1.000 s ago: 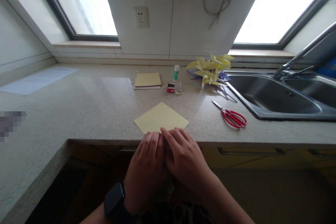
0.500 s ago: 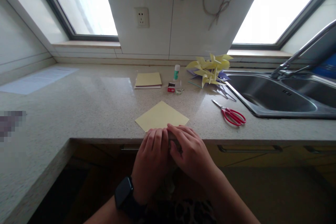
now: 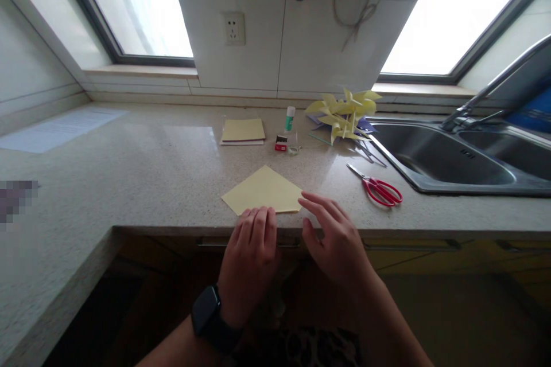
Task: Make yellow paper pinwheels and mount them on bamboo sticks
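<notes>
A pale yellow square sheet of paper [image 3: 263, 190] lies cornerwise on the speckled countertop [image 3: 150, 172], near its front edge. My left hand [image 3: 250, 255], with a dark watch on the wrist, rests flat with its fingertips on the sheet's near corner. My right hand [image 3: 333, 235] hovers just right of the sheet, fingers spread, its fingertips at the sheet's right corner. Neither hand grips anything.
Red-handled scissors [image 3: 379, 188] lie to the right. Behind the sheet are a stack of yellow paper [image 3: 243, 130], a glue stick [image 3: 290, 118], a small red box [image 3: 280, 144] and several yellow paper pinwheels [image 3: 344, 112]. A steel sink [image 3: 451, 160] with tap sits at the right.
My right hand has slid off my left hand and moved right, fingers opening. Both hands shifted slightly forward onto the sheet's near edge.
</notes>
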`<state>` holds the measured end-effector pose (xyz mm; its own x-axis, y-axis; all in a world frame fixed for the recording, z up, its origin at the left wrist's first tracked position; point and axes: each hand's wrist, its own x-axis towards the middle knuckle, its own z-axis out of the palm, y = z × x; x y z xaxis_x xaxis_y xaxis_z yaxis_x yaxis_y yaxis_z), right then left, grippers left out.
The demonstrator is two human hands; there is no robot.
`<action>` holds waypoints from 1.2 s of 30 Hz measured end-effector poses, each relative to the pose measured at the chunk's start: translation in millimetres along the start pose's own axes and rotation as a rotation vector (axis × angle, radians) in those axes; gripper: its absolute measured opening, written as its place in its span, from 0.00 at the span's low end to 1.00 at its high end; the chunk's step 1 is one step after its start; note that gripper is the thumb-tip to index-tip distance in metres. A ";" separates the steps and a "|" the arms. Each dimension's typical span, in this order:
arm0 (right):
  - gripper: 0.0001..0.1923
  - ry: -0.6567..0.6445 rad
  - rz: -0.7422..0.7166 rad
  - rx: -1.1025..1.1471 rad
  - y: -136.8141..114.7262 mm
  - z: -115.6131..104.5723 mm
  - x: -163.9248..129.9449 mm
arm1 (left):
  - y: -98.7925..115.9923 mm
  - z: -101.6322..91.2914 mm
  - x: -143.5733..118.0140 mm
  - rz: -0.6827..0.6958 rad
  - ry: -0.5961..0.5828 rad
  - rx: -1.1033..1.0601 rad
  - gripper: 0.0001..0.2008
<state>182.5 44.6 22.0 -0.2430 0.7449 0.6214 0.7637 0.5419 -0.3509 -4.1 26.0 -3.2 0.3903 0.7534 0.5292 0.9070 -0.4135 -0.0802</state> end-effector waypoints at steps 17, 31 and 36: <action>0.25 -0.172 -0.078 -0.084 -31.5 26.7 5.2 | -9.2 4.8 8.7 0.040 0.025 -0.088 0.23; 0.26 -0.215 -0.087 -0.066 -26.7 22.7 10.0 | -18.4 3.1 8.2 0.046 -0.024 -0.143 0.25; 0.26 -0.218 -0.084 -0.084 -27.5 25.7 11.0 | -24.8 -0.8 14.2 0.058 -0.078 -0.157 0.23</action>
<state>143.5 47.9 20.4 -0.4237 0.7701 0.4769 0.7804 0.5776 -0.2394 -21.2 46.6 7.0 0.4576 0.7609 0.4601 0.8492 -0.5274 0.0277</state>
